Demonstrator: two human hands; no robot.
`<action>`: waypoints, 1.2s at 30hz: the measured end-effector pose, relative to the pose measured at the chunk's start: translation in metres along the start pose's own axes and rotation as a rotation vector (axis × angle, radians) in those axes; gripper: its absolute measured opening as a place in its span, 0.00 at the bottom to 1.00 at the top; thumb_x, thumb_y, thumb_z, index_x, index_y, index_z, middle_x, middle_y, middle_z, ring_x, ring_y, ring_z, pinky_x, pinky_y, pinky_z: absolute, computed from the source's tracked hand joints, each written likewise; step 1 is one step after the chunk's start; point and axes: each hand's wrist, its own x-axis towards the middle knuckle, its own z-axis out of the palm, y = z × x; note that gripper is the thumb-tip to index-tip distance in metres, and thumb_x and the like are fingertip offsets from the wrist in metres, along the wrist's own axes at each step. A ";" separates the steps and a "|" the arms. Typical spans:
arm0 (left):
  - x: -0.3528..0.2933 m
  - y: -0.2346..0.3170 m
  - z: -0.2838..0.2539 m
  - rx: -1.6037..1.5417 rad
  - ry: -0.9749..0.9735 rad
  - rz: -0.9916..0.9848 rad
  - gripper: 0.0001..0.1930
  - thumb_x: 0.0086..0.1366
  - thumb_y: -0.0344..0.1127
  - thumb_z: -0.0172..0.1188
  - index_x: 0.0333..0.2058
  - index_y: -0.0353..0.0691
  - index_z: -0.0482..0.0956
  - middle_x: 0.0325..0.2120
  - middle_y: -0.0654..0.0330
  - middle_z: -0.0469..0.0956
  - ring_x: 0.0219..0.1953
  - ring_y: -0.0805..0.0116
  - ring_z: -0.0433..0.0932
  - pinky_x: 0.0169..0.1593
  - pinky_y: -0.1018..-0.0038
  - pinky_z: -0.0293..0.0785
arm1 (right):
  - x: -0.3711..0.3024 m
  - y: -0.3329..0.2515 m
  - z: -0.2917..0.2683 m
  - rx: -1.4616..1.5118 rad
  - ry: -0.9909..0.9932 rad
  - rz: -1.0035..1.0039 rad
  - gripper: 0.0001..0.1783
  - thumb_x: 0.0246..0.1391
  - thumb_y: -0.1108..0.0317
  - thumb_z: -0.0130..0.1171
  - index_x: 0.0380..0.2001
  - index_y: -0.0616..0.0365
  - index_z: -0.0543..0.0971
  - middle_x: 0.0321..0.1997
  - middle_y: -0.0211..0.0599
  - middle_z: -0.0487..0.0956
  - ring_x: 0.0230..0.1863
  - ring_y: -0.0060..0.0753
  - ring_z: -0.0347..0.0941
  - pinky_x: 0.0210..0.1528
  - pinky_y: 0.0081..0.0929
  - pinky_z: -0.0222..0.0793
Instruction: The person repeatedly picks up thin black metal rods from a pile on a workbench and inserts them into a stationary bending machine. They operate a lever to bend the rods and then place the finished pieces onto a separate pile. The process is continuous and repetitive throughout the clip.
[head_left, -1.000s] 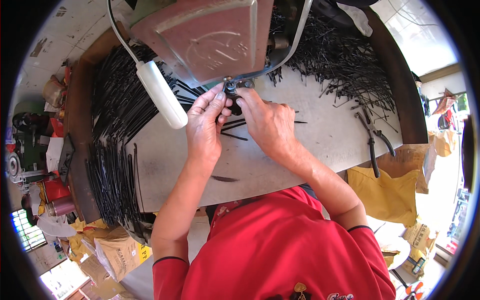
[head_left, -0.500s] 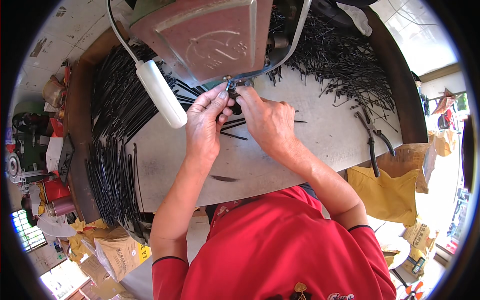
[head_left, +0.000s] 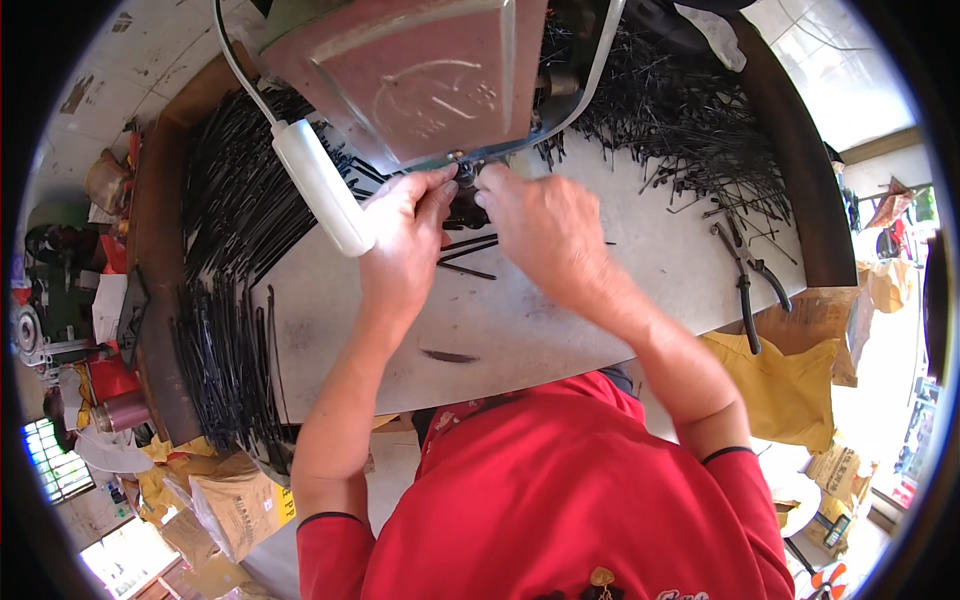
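My left hand (head_left: 402,240) is closed, thumb pressed to the fingers, just under the lower edge of a reddish machine cover (head_left: 425,85). What its fingertips pinch is too small and too hidden to name. Close beside it, my right hand (head_left: 548,228) has its fingers curled inward at the small metal parts (head_left: 466,172) below the cover. Anything in its grip is hidden by the hand. A few thin black rods (head_left: 467,270) lie on the metal tabletop (head_left: 520,340) behind and between my hands.
A white tube lamp (head_left: 322,187) hangs by my left hand. Bundles of long black rods (head_left: 235,200) fill the table's left side. Tangled bent rods (head_left: 690,130) are heaped at the far right, near dark-handled pliers (head_left: 745,275). A raised brown border (head_left: 805,200) edges the table.
My left hand has shifted slightly left and forward, and the thin bright piece seen at its fingertips is no longer visible. My right hand has moved a little to the right, its forearm blurred.
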 end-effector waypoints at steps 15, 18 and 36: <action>0.002 -0.015 -0.013 -0.682 -0.349 -0.327 0.09 0.60 0.30 0.61 0.38 0.34 0.74 0.26 0.61 0.78 0.28 0.77 0.77 0.33 0.83 0.72 | -0.011 0.007 -0.006 0.590 -0.134 0.117 0.10 0.56 0.65 0.57 0.40 0.56 0.78 0.22 0.41 0.78 0.22 0.39 0.76 0.25 0.32 0.68; -0.009 -0.014 -0.014 -0.792 -0.253 -0.402 0.08 0.60 0.31 0.62 0.37 0.36 0.75 0.27 0.62 0.78 0.28 0.76 0.77 0.33 0.83 0.72 | -0.023 0.000 -0.011 1.088 -0.159 0.323 0.14 0.55 0.68 0.59 0.44 0.60 0.77 0.25 0.33 0.78 0.26 0.28 0.76 0.27 0.27 0.69; 0.025 -0.088 -0.085 0.982 0.357 0.455 0.04 0.51 0.28 0.63 0.28 0.40 0.80 0.28 0.59 0.74 0.34 0.58 0.74 0.35 0.64 0.72 | -0.079 -0.011 -0.033 0.255 -0.105 -0.404 0.39 0.41 0.83 0.53 0.61 0.57 0.62 0.23 0.35 0.70 0.24 0.35 0.73 0.24 0.29 0.71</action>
